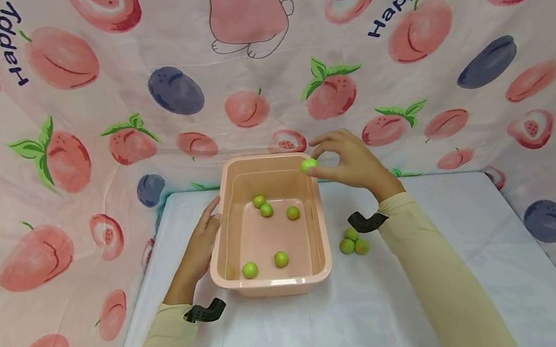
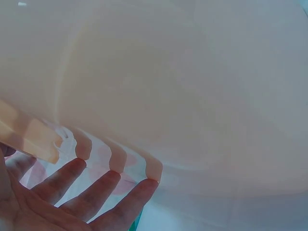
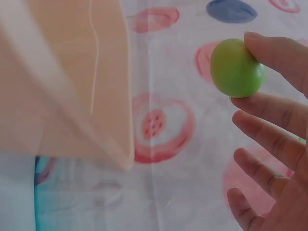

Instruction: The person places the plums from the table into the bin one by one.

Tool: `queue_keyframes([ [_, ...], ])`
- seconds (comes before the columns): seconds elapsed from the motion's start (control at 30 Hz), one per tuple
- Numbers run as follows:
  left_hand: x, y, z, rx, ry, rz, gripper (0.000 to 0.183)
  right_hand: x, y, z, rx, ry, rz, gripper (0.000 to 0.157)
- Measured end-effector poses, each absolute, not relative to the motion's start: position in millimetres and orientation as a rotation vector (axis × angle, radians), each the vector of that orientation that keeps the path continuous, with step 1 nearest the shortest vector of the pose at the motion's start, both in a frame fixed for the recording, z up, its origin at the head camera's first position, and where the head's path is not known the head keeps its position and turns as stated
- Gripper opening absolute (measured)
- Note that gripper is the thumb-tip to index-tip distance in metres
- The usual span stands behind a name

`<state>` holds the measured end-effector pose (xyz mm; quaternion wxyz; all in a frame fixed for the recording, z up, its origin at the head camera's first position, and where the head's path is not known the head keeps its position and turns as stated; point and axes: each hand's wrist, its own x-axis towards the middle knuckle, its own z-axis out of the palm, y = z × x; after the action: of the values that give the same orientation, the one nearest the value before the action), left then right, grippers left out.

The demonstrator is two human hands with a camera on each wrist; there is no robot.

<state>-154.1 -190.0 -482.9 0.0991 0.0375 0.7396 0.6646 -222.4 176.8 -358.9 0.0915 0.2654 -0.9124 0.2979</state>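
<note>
My right hand [image 1: 347,161] pinches a small round green fruit [image 3: 236,67] between thumb and index finger, with the other fingers spread apart. In the head view it holds this fruit above the far right corner of a peach-coloured plastic basin [image 1: 273,284]. Inside the basin lie several more green fruits, among them one near the front [image 1: 281,259] and one at the right [image 1: 293,213]. At the basin's left side is my left hand [image 1: 202,248]. Its extended fingertips [image 2: 149,185] touch the basin's glossy outer wall [image 2: 159,106] in the left wrist view.
Three green fruits [image 1: 354,242] sit bunched on the white tabletop [image 1: 299,335], right of the basin and beside the right wrist. Behind and around the table hangs a pink cloth [image 1: 266,81] printed with fruit. Each wrist carries a black band piece [image 1: 206,311].
</note>
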Motion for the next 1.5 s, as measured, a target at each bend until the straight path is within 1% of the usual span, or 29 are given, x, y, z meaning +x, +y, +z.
queue_keyframes([
  [0.3,-153.9,-190.3,-482.8,0.124,2.184,1.973,0.054,-225.2,149.4,-342.0,0.893,-2.653,0.933,0.033],
  [0.53,-154.6,-190.1,-483.1,0.124,2.198,1.969,0.053,-226.1,129.5,-332.2,0.956,-2.606,0.948,0.038],
  [0.73,-155.0,-190.4,-483.9,0.126,2.204,1.967,0.054,-226.6,116.9,-329.2,0.977,-2.591,0.984,0.033],
  [1.03,-155.0,-190.8,-484.7,0.127,2.204,1.968,0.055,-227.9,103.4,-328.1,1.014,-2.575,0.991,0.031],
  [1.5,-154.9,-190.8,-486.1,0.135,2.213,1.964,0.054,-226.5,94.8,-325.8,1.041,-2.550,0.973,0.029],
])
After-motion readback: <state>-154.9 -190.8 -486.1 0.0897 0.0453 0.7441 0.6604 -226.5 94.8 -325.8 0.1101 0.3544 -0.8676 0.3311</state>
